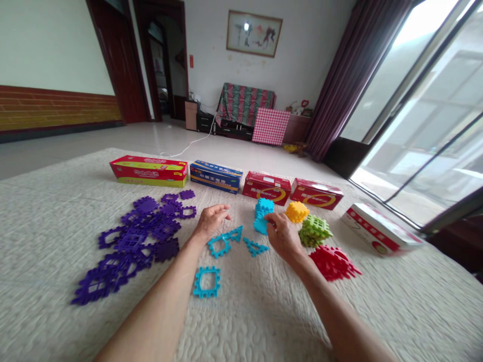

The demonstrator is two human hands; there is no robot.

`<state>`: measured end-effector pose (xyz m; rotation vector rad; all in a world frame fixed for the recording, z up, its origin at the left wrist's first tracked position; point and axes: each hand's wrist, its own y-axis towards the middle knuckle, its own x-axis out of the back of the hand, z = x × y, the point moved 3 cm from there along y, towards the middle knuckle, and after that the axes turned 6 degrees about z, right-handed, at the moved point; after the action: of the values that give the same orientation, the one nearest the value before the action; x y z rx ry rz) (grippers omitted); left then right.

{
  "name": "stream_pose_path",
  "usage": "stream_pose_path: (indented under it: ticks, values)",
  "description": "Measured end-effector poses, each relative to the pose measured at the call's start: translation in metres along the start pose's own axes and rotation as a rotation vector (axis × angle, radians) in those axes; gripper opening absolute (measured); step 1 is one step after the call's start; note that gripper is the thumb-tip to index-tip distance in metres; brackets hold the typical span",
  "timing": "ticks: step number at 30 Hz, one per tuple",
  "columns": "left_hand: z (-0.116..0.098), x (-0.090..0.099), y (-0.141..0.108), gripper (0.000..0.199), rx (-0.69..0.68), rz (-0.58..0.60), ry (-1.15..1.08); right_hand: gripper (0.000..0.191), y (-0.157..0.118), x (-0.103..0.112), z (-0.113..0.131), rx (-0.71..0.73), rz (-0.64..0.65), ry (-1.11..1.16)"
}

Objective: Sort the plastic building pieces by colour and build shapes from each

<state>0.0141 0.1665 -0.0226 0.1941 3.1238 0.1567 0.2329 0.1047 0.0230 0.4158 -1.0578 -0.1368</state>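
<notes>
My right hand (284, 235) pinches a light-blue interlocking building tile (260, 225) at its edge. The tile is just in front of a small stack of light-blue tiles (264, 206); whether they touch I cannot tell. My left hand (213, 220) hovers over the cloth with thumb and fingers apart and nothing between them. Below it lie a light-blue square frame (219, 246) and a triangular piece (235, 234), edges close together. Another triangular piece (255, 247) lies between the hands, and a second square frame (207, 282) is nearer to me.
Purple tiles (132, 239) spread out at left. Yellow (297, 212), green (315, 230) and red tiles (334, 262) are piled at right. Behind stand a red-and-yellow box (149, 171), a blue box (216, 176) and two red boxes (267, 188); a white-and-red box (382, 229) lies far right.
</notes>
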Motion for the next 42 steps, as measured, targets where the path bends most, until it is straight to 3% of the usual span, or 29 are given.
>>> stream_pose_path:
  ticks: [12, 16, 19, 23, 26, 28, 32, 42]
  values:
    - [-0.001, 0.000, 0.000, 0.034, -0.015, -0.013, 0.006, 0.030, -0.002, -0.005, -0.005, -0.027, 0.047, -0.066]
    - [-0.002, 0.000, 0.000, 0.035, -0.022, -0.011, 0.021, 0.037, -0.003, -0.001, -0.002, -0.011, -0.061, -0.147]
    - [0.000, -0.001, 0.000, 0.035, -0.032, 0.015, 0.089, 0.034, -0.005, 0.000, 0.008, 0.065, -0.121, -0.081]
    - [0.002, -0.004, 0.001, 0.033, -0.056, 0.024, 0.139, 0.029, -0.015, -0.009, 0.041, 0.305, 0.069, 0.141]
    - [0.001, -0.002, 0.001, 0.034, -0.014, -0.042, 0.002, 0.039, -0.031, -0.018, 0.073, 0.563, 0.275, 0.200]
    - [0.000, -0.001, 0.001, 0.034, 0.034, -0.092, -0.094, 0.044, -0.040, -0.025, 0.087, 0.641, 0.369, 0.162]
    - [-0.004, 0.001, -0.001, 0.035, 0.076, -0.121, -0.153, 0.037, -0.049, -0.034, 0.093, 0.597, 0.449, 0.048]
    - [-0.005, 0.000, -0.003, 0.036, 0.054, -0.090, -0.152, 0.024, -0.046, -0.035, 0.088, 0.573, 0.467, -0.043]
